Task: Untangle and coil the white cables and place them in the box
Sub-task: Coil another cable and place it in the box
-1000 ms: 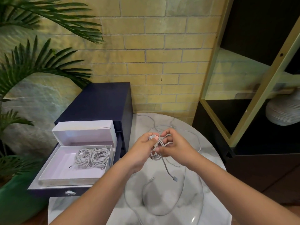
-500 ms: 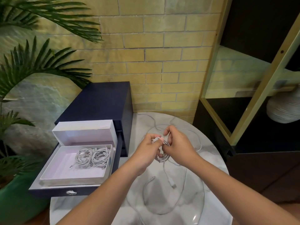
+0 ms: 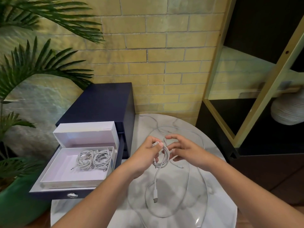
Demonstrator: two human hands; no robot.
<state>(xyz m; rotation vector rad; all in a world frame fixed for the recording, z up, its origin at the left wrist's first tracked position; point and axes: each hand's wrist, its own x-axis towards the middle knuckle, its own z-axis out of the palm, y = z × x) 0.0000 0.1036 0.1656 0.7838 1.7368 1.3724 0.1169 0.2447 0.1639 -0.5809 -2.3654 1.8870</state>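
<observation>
Two coiled cables [image 3: 94, 159] already lie against the far wall of the box [image 3: 65, 178], which sits in the open drawer beside the table's left edge. Over the table [image 3: 218, 191], the left hand [image 3: 144, 157] has its grip clenched on a half-wound white cable [image 3: 162, 157], plug end dangling; the right hand [image 3: 185, 150] is released, fingers spread beside it. More loose cable trails toward the table's far edge; how many strands is hard to tell.

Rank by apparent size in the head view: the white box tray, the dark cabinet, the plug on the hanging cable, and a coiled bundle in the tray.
1. dark cabinet
2. white box tray
3. coiled bundle
4. plug, though it hangs nearer the camera.
</observation>
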